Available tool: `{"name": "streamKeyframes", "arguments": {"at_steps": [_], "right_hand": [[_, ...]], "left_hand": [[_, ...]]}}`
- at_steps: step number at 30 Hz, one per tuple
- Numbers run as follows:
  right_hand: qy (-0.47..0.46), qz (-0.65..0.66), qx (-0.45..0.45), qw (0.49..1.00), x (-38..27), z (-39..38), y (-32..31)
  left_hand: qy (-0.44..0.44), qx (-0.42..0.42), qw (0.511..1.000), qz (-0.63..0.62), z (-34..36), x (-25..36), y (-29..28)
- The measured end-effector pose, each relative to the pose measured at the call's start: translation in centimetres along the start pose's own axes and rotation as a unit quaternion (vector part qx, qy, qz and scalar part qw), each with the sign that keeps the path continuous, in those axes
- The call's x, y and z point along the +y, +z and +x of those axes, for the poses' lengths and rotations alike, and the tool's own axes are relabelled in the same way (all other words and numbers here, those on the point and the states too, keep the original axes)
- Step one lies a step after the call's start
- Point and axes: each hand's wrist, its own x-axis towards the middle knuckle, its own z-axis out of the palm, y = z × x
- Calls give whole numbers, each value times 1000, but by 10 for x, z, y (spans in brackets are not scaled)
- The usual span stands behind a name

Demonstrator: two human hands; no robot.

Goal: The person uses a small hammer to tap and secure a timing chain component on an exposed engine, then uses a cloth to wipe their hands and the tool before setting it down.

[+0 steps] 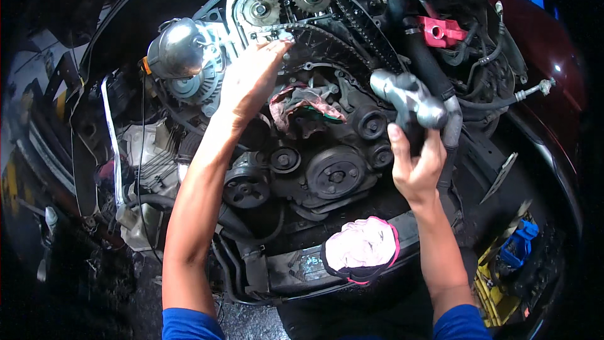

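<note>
My left hand (248, 82) reaches to the lower edge of the open timing housing (234, 9), just below two chain sprockets (261, 10). Its fingers are drawn together at the tips; glare hides what they hold, if anything. A timing chain (352, 16) runs down to the right of the sprockets. Over the engine's right side, my right hand (418, 167) is wrapped round the dark grip of a silver pistol-shaped tool (412, 101), blurred and held clear of the engine. Between my hands, a crumpled pinkish rag (296, 104) lies in the middle of the engine.
A bright dome work lamp (179, 47) stands by the alternator (192, 85) at left. Pulleys (336, 173) fill the engine's lower front. A pink-and-black cap-like cloth item (362, 249) rests on the front crossmember (277, 271). Thick hoses (434, 75) and a red part (440, 30) are at right.
</note>
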Motion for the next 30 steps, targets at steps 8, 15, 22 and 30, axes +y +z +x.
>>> {"name": "streamKeyframes", "arguments": {"at_steps": [8, 15, 22, 30], "right_hand": [[120, 52, -64, 989, -5, -45, -9], [283, 163, -142, 935, -10, -94, -28], [329, 227, -165, 902, -15, -104, -23], [320, 240, -169, 901, -19, -106, -22]], "left_hand": [[-70, 63, 995, -16, 13, -10, 4], [-92, 12, 994, 50, 10, 1, 11], [-91, 56, 994, 5, 8, -4, 8], [-143, 179, 969, -97, 33, -20, 30]]}}
